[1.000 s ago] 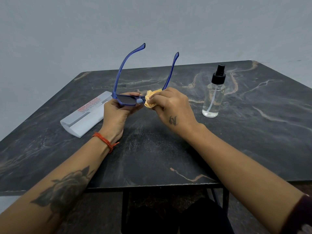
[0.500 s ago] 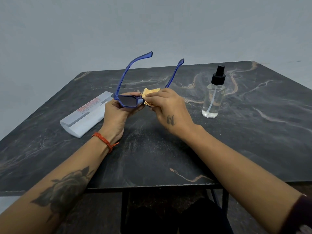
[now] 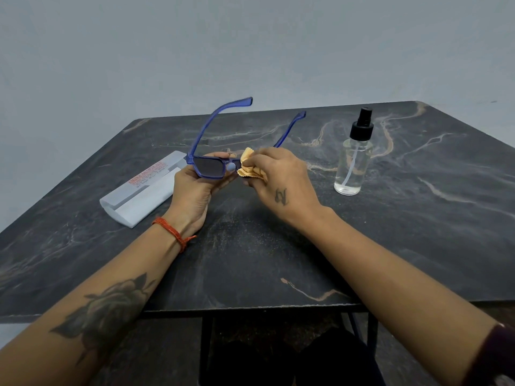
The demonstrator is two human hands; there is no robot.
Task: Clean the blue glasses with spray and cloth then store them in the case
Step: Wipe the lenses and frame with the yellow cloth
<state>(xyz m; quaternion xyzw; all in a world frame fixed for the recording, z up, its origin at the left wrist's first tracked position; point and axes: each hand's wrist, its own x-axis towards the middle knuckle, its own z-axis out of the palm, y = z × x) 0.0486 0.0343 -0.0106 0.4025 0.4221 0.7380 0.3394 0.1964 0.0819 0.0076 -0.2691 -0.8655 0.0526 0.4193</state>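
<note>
Blue glasses are held up above the dark marbled surface, just in front of the person, w/ both temples unfolded & pointing up and away toward the far edge; one dark lens faces the camera, framed in translucent blue. Left hand grips the frame around that lens: fingers curled over the top rim, thumb along the bottom, and a blue nose pad shows just right of the lens. Right hand pinches a bunched orange cloth w/ zigzag-cut edges, fingers curled round it; the cloth sits right at the bridge / second lens, which is hidden behind the cloth & fingers, so can't tell exactly how much of that lens it covers. A small tattoo marks the back of the right hand. Left wrist wears an orange-red thread band; the left forearm has a dark rose tattoo. White case lies on the surface to the left, just beyond & beside the left hand, long side angled away, red print on its top; whether it's open or closed isn't clear from here. Clear spray bottle w/ black pump top stands upright on the surface to the right of the right hand, apart from it, dip tube visible inside, liquid low near the bottom. Plain grey wall behind. Dark metal legs of the surface show under the near edge.
</note>
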